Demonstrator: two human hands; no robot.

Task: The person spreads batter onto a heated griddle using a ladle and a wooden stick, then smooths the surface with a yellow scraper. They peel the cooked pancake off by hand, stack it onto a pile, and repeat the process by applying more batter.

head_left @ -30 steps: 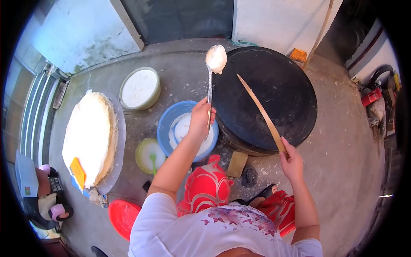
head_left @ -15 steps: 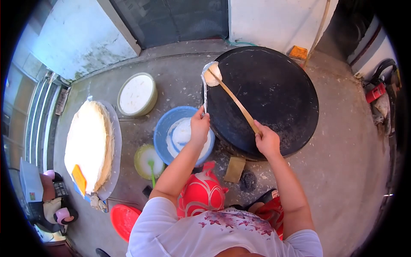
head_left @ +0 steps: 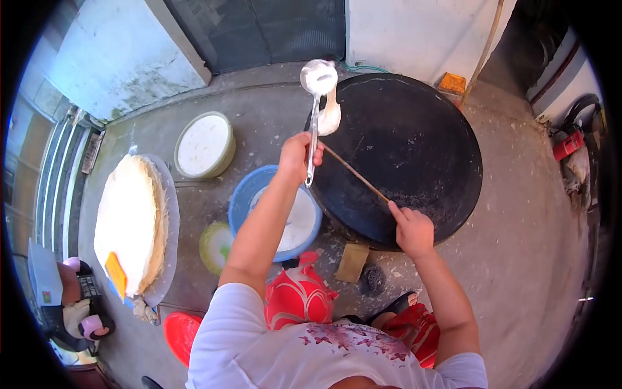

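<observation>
My left hand is closed around the handle of a metal ladle, raised over the left edge of a round black griddle. From its whitish, batter-coated bowl, a thick strand of pale batter hangs down to a small patch at the griddle's left side. My right hand grips the near end of a long wooden spreader, seen edge-on above the griddle. Its far end reaches toward my left hand and is partly hidden there. Below my left forearm, a blue basin holds white batter.
A tub of white batter stands at the left. Beyond it, a tall stack of pale flatbreads carries an orange scraper. A green bowl and a red basin sit nearer me. An orange block lies behind the griddle.
My left hand has lifted the ladle, tipping batter out onto the griddle's edge. My right hand has moved slightly down and right, and the spreader has turned from flat to edge-on.
</observation>
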